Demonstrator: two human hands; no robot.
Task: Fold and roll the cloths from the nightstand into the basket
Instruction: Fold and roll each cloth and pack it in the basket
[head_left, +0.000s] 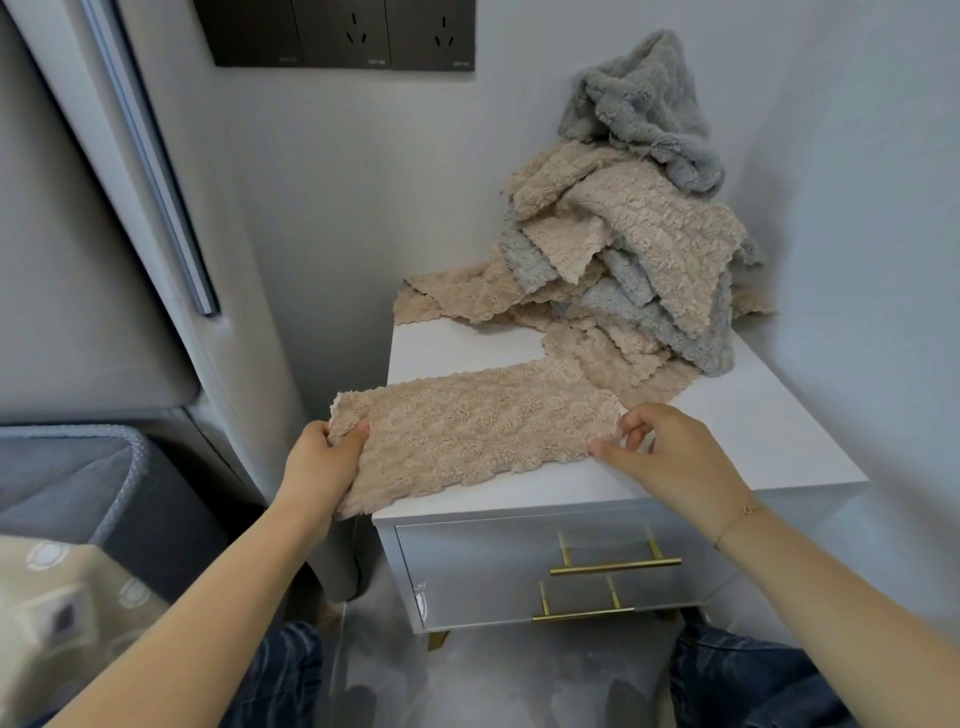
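Observation:
A beige fluffy cloth (467, 431), folded into a long strip, lies across the front left of the white nightstand (753, 447) and overhangs its left edge. My left hand (322, 462) grips the strip's left end, thumb on top. My right hand (670, 452) pinches the right end with thumb and fingers. Behind, a heap of beige and grey cloths (639, 234) is piled in the back right corner. A grey basket (78, 483) stands low at the left, with only its rim and side showing.
The nightstand has two drawers with gold handles (613, 564). Walls close in behind and at the right. A padded grey headboard (156, 208) stands at the left. A patterned beige object (62, 613) sits at lower left. My knees in jeans are below.

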